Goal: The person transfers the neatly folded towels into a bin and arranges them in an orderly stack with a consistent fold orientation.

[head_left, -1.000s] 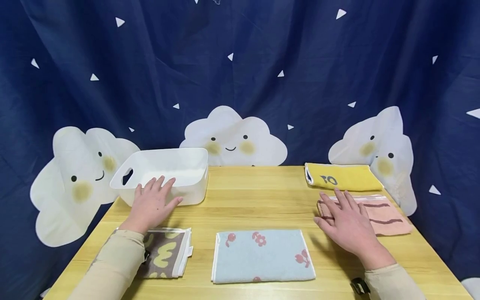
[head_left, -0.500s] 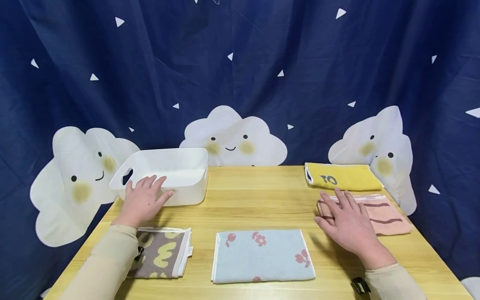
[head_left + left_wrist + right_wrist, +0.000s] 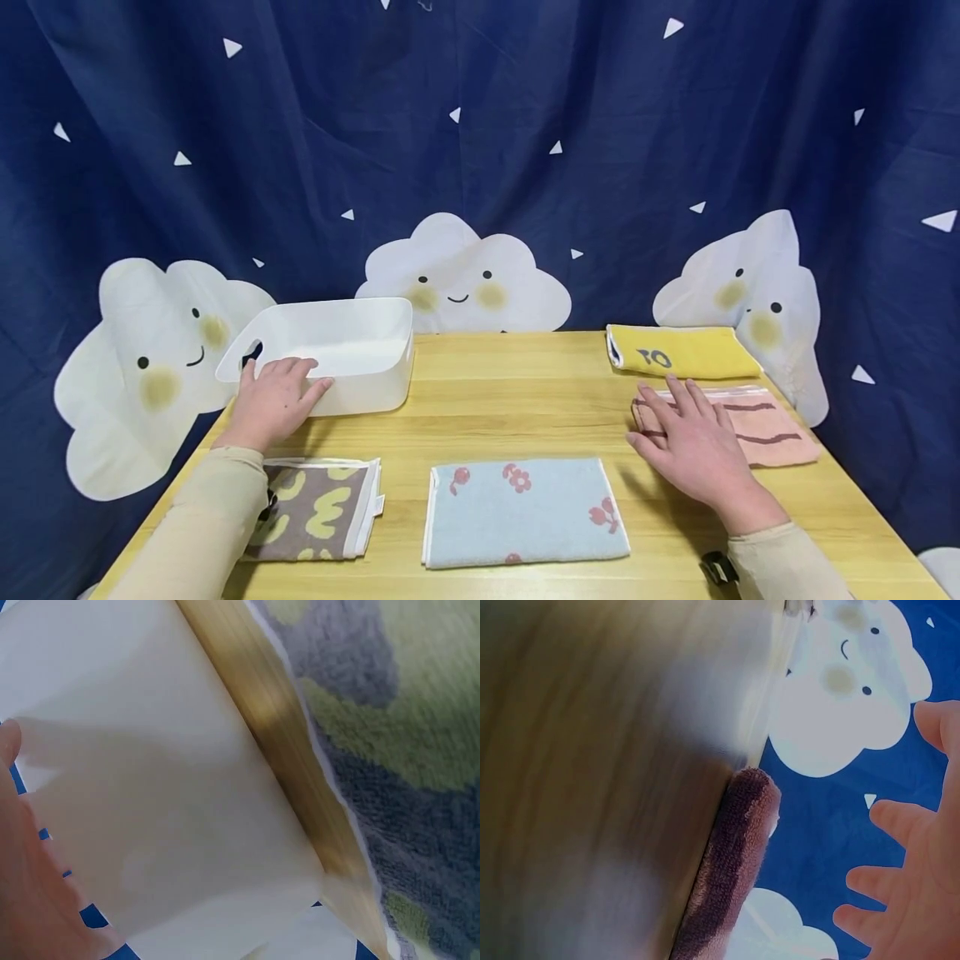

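In the head view my left hand (image 3: 272,403) is at the near rim of a white plastic bin (image 3: 371,392) at the back left, fingers overlapping the rim and thumb by the front wall. The left wrist view shows the hand (image 3: 37,892) along the edge of the bin's wall (image 3: 172,802), with fingers lightly bent. My right hand (image 3: 697,450), fingers spread, hovers over a folded pink towel (image 3: 783,450) with dark red stripes. Its fingers (image 3: 900,825) stand apart from the towel (image 3: 731,862) in the right wrist view.
On the wooden table (image 3: 487,400) lie a folded light blue towel (image 3: 525,525) with red flowers, a brown towel (image 3: 322,508) with yellow shapes below the left hand, and a folded yellow towel (image 3: 712,354) at the back right. A blue cloud-print curtain (image 3: 480,150) hangs behind.
My left hand has shifted left and slightly lower along the bin's near rim, uncovering more of the brown towel. The right hand stays over the pink towel. The head view has shifted slightly.
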`<state>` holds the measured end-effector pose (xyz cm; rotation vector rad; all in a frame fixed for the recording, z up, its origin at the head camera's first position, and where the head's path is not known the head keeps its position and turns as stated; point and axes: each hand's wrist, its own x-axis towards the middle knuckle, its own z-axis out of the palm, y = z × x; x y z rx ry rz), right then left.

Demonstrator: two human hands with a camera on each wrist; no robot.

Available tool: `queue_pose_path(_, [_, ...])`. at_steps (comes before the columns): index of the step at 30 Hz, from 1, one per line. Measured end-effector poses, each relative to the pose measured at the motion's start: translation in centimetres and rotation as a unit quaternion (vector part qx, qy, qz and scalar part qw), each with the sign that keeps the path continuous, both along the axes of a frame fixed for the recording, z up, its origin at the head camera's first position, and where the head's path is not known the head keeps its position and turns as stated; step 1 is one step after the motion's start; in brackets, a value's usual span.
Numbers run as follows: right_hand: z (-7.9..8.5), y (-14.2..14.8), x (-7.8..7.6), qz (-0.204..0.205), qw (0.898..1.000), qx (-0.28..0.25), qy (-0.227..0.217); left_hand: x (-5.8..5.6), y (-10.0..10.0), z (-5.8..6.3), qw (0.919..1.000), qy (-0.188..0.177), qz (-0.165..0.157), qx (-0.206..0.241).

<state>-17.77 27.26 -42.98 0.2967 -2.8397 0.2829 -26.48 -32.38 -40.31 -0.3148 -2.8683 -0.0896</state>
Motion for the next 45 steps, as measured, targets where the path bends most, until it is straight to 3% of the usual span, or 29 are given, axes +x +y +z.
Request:
queue_pose_path(7, [-0.1, 0.0, 0.0, 0.002, 1.0, 0.005, 0.005, -0.4, -0.1, -0.3, 0.9998, -0.013, -0.005, -0.014])
queue_pose_path(15, [-0.2, -0.2, 0.0, 0.0, 1.0, 0.007, 0.001, -1.1, -0.5, 0.0, 0.9987, -0.012, -0.033, -0.037])
queue_pose_path(30, [-0.2, -0.6, -0.2, -0.001, 1.0, 0.006, -0.006, -1.6, -0.9, 0.2, 0.9978, -0.027, -0.057, -0.021])
queue_pose_path(37, [-0.1, -0.7, -0.2, 0.002, 1.0, 0.004, -0.002, -1.9, -0.3, -0.2, 0.997, -0.029, -0.069, -0.02])
queue_pose_path(45, [-0.1, -0.9, -0.1, 0.004, 1.0, 0.006, -0.003, -1.7, 0.8, 0.2, 0.9962, -0.037, -0.078, -0.014])
